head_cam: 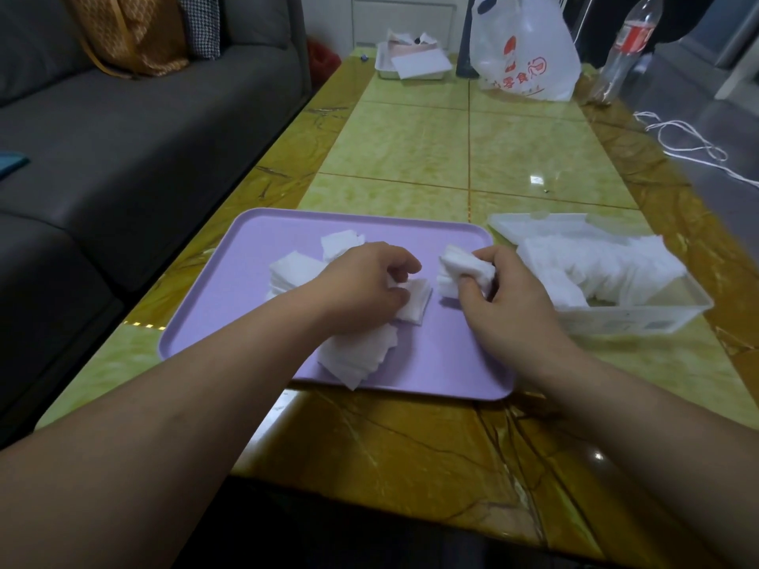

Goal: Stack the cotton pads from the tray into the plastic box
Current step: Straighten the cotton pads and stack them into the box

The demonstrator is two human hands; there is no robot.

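Note:
A lilac tray (230, 281) lies on the table in front of me with several white square cotton pads on it. My left hand (361, 289) pinches a few pads (415, 305) at the tray's middle; a fanned pile (357, 359) lies under my wrist and more pads (293, 271) sit behind it. My right hand (505, 297) grips a small stack of pads (464, 271) above the tray's right part. The clear plastic box (640, 318) stands just right of the tray, holding a row of pads (595, 264), its lid open at the back.
The glossy green and brown stone table (451, 149) runs away from me. At its far end stand a white tray with papers (415, 63), a white plastic bag (525, 55) and a plastic bottle (624, 47). A grey sofa (123, 137) runs along the left. A white cord (690, 145) lies right.

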